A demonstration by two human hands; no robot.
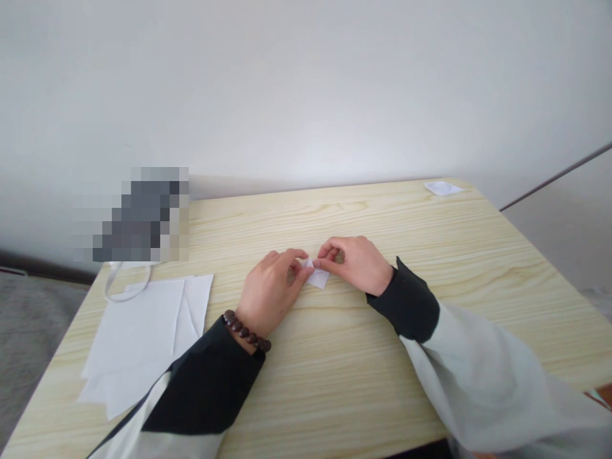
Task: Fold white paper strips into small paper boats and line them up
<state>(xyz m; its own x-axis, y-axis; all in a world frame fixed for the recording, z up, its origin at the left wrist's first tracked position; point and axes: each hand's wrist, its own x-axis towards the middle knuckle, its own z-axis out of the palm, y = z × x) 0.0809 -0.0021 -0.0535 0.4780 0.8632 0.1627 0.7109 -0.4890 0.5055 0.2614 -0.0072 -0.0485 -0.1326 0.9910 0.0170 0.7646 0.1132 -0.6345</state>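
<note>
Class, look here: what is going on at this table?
A person at a pale wooden table pinches a small folded white paper between both hands. The left hand, with a bead bracelet at the wrist, and the right hand each have a fingertip grip on it. White sheets lie to the left; a white scrap sits at the far corner.

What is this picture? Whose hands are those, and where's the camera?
No machine here, just a person's two bare hands. The camera sits on the person's head, looking forward and down. The left hand, with a brown bead bracelet on its wrist, and the right hand both pinch a small folded piece of white paper with their fingers. Below is a pale wooden table. To the left lie flat sheets of white paper, and a small white scrap sits at the far corner.
</note>
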